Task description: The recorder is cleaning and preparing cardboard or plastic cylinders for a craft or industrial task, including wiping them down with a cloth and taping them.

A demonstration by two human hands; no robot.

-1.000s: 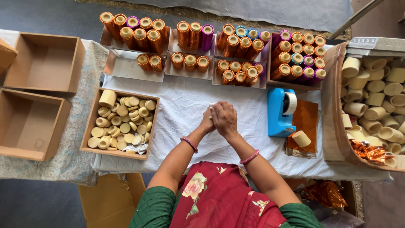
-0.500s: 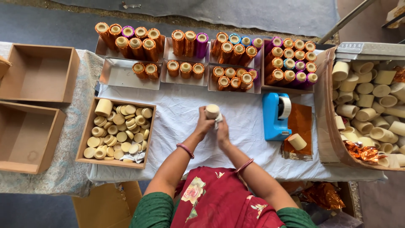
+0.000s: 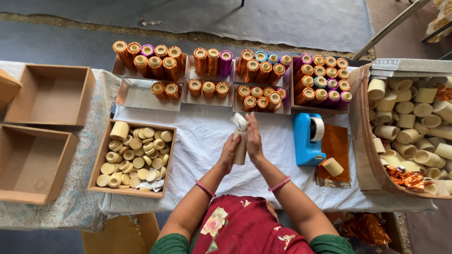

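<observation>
White cloth [image 3: 197,141] is covering the table in the head view, and both hands are working above its middle. Between them a pale cardboard tube [image 3: 240,146] is standing nearly upright, with crumpled white paper [image 3: 240,121] sticking out of its far end. The left hand [image 3: 229,153] is cupping the tube from the left, its fingers curled round the lower part. The right hand [image 3: 254,138] is lying flat against the tube's right side, fingers straight, together and pointing away from the person. Both hands are pressing on the tube from opposite sides.

Left of the hands, a wooden box [image 3: 136,157] is holding pale round discs and one short tube. Further left, two empty wooden boxes [image 3: 42,136] are sitting one behind the other. Along the far edge, trays of foil-wrapped tubes [image 3: 230,75] in orange, purple and blue are standing in rows. Just right of the hands, a blue tape dispenser [image 3: 307,138] is resting beside an orange foil sheet [image 3: 335,150] with a short tube lying on it. At the right edge, a large carton [image 3: 365,141] is holding many bare cardboard tubes.
</observation>
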